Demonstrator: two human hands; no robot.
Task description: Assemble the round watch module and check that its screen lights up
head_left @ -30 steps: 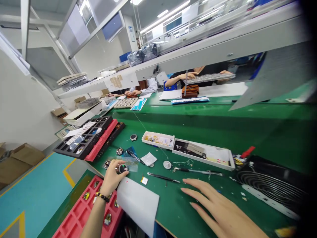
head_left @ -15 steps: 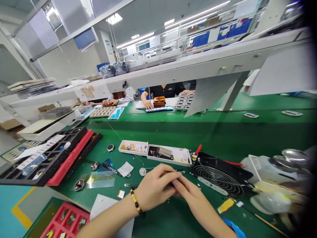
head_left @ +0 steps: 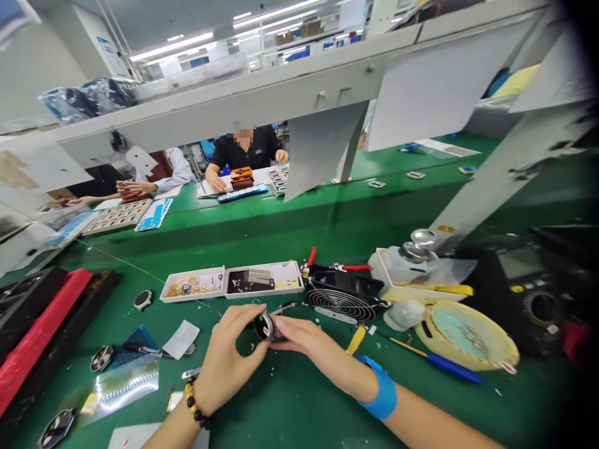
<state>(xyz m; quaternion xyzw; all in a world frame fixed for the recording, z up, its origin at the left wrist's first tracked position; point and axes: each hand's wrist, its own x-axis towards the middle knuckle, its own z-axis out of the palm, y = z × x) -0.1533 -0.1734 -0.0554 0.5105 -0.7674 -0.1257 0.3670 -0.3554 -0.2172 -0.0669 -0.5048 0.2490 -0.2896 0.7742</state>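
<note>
Above the green bench, a small round watch case [head_left: 263, 325] is held up on edge between my two hands, with a green spot on its dark face. My left hand [head_left: 231, 346], a beaded bracelet at its wrist, grips the rim with thumb and fingers. On the other side, my right hand [head_left: 304, 338] pinches the case; a blue band is round that wrist. Just beyond my hands lie tweezers [head_left: 284, 308] and two joined white trays of small parts, the left tray [head_left: 193, 295] and the right tray [head_left: 292, 285].
A black fan [head_left: 341, 299] stands right of the trays, with a yellow dish [head_left: 508, 349] and a blue-handled tool [head_left: 453, 368] beyond it. Watch cases [head_left: 143, 300] and clear film [head_left: 124, 380] lie at left. Across the bench sits a co-worker [head_left: 243, 153].
My view has swung to the right. My hands, clasped close together before, have drawn slightly apart, and the watch case now shows between them.
</note>
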